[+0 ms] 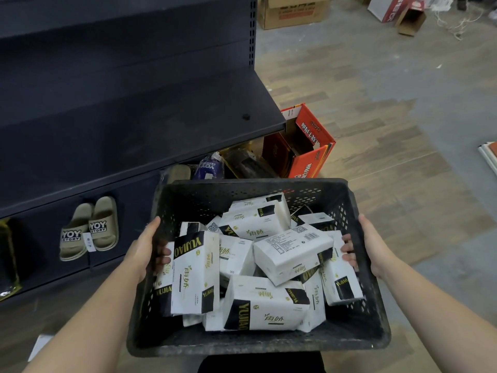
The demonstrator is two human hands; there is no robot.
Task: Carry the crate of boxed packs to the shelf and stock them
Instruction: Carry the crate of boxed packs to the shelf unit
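Near the bottom of the view, between two bare forearms, a dark perforated crate (pixel 242 195) is held level in the air, just in front of the person and near the right end of a dark shelf (pixel 134 125). Each hand takes one side wall: the left hand (pixel 146 251) lies against the outside of the left wall with its fingers (pixel 162 258) curled over the rim and down inside, grasping the crate, and the right hand (pixel 372 246) does the same on the right wall, its fingers (pixel 349 251) hooked over the rim beside the packs. Inside the crate lie the white boxed packs (pixel 269 305) with black and gold print (heaped loosely, some flat, some tilted, some on edge), touching and overlapping one another. To the left, on a lower level of the shelf, a pair of tan slippers (pixel 88 228) sits side by side. Beyond the crate's far wall, a purple bagged item (pixel 209 168) lies under the shelf board, and a red carton (pixel 309 146) stands open on the wooden floor (pixel 376 103) just right of the shelf. A brown cardboard box (pixel 293 12) stands far off.
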